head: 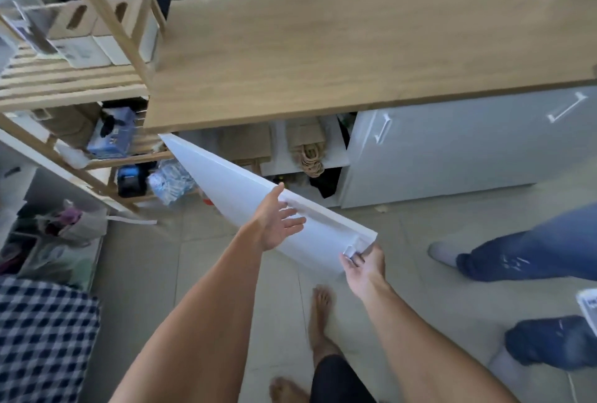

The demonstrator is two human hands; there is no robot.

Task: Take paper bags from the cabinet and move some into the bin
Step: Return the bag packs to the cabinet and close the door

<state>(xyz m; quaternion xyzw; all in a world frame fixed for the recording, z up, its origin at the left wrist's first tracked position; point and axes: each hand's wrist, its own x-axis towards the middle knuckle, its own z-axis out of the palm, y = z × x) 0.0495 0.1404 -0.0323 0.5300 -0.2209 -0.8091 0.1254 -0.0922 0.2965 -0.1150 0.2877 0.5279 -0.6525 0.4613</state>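
the brown paper bags [303, 139] stand inside the open cabinet [342, 157] under the wooden countertop [323, 47], on a white shelf. the nearer bundle has its long axis running up and down in the view, with its twisted paper-cord handles [311, 160] hanging toward the front edge of the shelf. a second flat stack of bags [248, 144] sits to its left, partly behind the door, so its lower edge is hidden. dark things lie in the lower compartment, too shadowed to make out.

the white cabinet door [258, 202] is swung wide open, a smooth flat panel seen edge-on, its long axis slanting from the counter's corner down toward the person. the left hand [277, 222] lies against the door's upper edge, palm open, fingers spread and lightly extended, nothing held. the right hand [365, 262] is at the door's lower far corner, where its fingers curl around a small pale handle [350, 252]; blur makes the exact grip hard to read.

the neighbouring grey door [452, 147] is closed and carries metal bar handles. a slatted wooden shelf rack [74, 79] stands at left with boxes on it. the floor is pale tile. a second person's jeans-clad legs [533, 257] are cut off at the right edge. no bin can be told apart with certainty.
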